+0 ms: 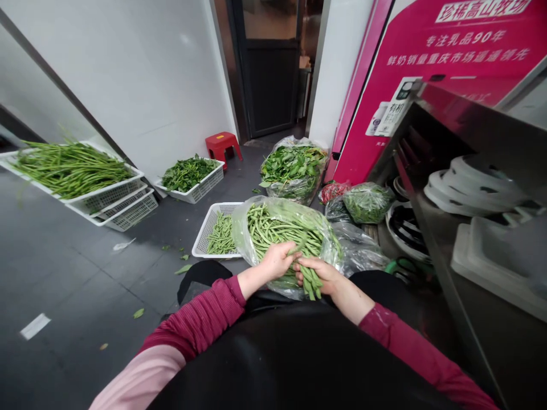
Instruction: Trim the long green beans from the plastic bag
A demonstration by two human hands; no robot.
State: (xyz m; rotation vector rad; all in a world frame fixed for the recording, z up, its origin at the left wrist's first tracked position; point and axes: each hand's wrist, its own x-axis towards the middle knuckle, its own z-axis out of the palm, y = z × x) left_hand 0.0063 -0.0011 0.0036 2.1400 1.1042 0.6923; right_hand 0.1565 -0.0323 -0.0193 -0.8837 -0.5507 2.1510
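Observation:
A large clear plastic bag of green beans lies open in front of my lap. Over its near edge my right hand is closed around a small bunch of green beans, whose ends stick out below the fingers. My left hand meets it from the left, fingers pinched on the upper end of the same bunch. Just beyond and left of the bag is a white plastic basket with short bean pieces in it. The fingertips of both hands nearly touch.
Stacked white baskets at left hold long green stems. Farther back are a basket of leafy greens, a red stool and a bag of leaves. A metal shelf with white containers stands close on the right.

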